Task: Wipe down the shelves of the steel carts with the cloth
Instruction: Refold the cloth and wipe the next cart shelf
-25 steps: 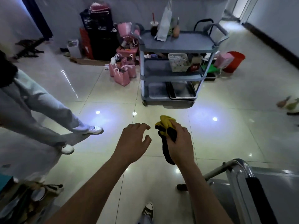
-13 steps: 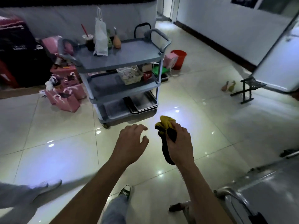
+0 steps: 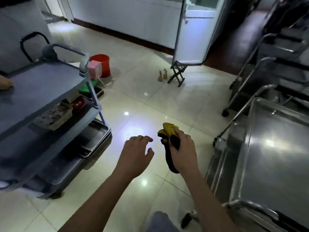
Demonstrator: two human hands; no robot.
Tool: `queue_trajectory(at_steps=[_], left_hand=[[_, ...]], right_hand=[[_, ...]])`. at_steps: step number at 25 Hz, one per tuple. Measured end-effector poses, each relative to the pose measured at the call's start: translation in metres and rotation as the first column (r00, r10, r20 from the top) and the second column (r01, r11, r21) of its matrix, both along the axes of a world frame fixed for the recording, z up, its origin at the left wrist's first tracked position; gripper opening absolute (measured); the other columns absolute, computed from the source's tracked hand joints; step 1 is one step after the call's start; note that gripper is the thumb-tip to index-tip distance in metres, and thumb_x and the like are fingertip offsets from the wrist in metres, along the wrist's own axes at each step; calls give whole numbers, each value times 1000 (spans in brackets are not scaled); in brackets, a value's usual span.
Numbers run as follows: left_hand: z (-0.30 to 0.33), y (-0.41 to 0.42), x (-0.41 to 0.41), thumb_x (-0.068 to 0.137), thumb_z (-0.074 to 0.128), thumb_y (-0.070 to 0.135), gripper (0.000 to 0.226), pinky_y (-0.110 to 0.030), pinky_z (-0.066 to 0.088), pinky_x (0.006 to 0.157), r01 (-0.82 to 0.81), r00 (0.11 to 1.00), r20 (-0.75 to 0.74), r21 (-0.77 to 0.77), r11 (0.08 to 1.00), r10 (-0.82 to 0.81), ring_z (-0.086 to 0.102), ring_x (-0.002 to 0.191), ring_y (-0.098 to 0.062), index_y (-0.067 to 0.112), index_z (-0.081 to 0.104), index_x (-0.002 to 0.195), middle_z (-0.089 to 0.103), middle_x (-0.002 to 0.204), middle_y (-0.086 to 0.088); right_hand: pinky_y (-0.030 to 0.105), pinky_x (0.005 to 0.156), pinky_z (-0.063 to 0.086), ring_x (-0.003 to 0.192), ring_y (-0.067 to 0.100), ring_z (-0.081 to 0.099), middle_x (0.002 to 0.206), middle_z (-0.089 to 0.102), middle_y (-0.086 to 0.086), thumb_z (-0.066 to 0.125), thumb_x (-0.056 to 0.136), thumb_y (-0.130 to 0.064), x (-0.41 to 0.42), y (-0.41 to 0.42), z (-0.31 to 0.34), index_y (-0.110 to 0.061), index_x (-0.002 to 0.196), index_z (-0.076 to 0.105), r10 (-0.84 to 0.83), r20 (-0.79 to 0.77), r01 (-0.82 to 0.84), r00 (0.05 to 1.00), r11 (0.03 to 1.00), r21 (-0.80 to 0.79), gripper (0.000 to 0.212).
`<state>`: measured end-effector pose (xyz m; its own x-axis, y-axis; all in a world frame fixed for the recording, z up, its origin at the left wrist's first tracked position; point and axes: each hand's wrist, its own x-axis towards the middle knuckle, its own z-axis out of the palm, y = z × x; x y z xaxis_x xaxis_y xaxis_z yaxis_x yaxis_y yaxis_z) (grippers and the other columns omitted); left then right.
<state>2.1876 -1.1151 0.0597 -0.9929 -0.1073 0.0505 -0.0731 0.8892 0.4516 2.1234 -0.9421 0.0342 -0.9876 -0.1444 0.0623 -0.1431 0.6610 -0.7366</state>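
Note:
My right hand (image 3: 183, 149) grips a bunched yellow and black cloth (image 3: 168, 131), with a black end hanging down below the fist. My left hand (image 3: 136, 152) hovers beside it over the floor, fingers loosely spread and holding nothing. A steel cart (image 3: 274, 158) with a shiny top shelf stands just to the right of my right hand. More steel carts (image 3: 270, 67) stand behind it at the far right. Both hands are apart from the steel carts.
A grey plastic cart (image 3: 41, 91) stands at the left with a basket and stacked trays on its lower shelves. Behind it sit a red bucket (image 3: 101, 64) and a pink box. A small black stool (image 3: 178, 71) stands by an open white door.
The view has swung to the right. The grey cart has slid to the left edge and the steel carts have come into view. Both hands keep the same pose.

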Motion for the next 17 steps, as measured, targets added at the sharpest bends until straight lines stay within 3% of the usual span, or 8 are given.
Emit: queue_trajectory(at_steps=[6, 17], left_hand=[[-6, 15, -131, 101, 49, 30, 35, -29, 31, 103, 259, 966, 30, -13, 966, -258, 47, 125, -18, 26, 56, 135, 60, 130, 7], [-9, 51, -337, 100, 50, 26, 35, -33, 33, 106, 537, 843, 73, -42, 842, -534, 47, 126, -22, 23, 58, 135, 61, 131, 4]], right_hand=[[35, 98, 43, 117, 23, 51, 125, 58, 1, 59, 95, -28, -86, 29, -22, -30, 144, 48, -287, 48, 287, 957, 958, 9, 50], [40, 103, 43, 120, 25, 51, 132, 57, 3, 63, 95, -25, -241, 57, -29, -27, 144, 49, -519, 59, 521, 853, 853, -19, 51]])
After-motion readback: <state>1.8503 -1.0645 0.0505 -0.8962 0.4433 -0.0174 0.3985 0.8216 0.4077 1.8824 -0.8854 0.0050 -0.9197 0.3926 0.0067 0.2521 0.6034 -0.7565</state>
